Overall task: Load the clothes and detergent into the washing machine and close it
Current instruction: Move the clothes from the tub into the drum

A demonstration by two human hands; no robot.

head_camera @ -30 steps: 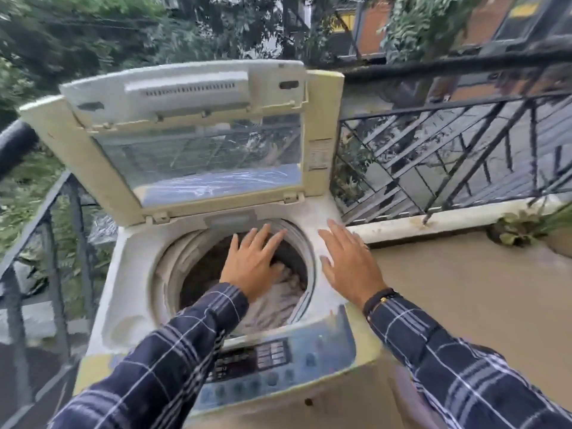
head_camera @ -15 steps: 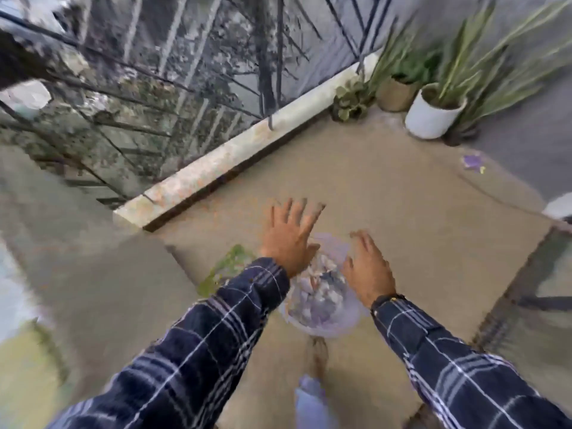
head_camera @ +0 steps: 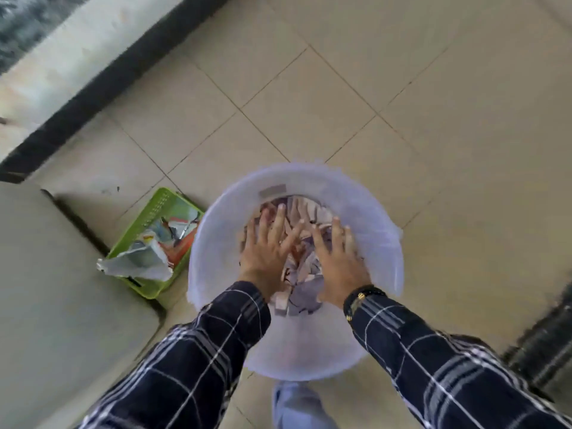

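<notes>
A pale translucent laundry bucket [head_camera: 376,239] stands on the tiled floor, holding crumpled white, pink and grey clothes [head_camera: 305,281]. My left hand [head_camera: 267,252] reaches into the bucket with fingers spread flat above the clothes. My right hand [head_camera: 337,261] does the same beside it, fingers apart, a dark bracelet at its wrist. Neither hand grips anything. The beige side of the washing machine [head_camera: 62,289] fills the left edge; its opening is out of view.
A green plastic basket [head_camera: 161,209] with opened packets and a crumpled silver pouch sits on the floor between the machine and the bucket. A dark-edged raised ledge [head_camera: 102,75] runs along the top left. A dark grating [head_camera: 544,345] lies at the right.
My view swung from the open washing machine down to the floor. Both hands left the machine's drum and rim and now reach into the laundry bucket.
</notes>
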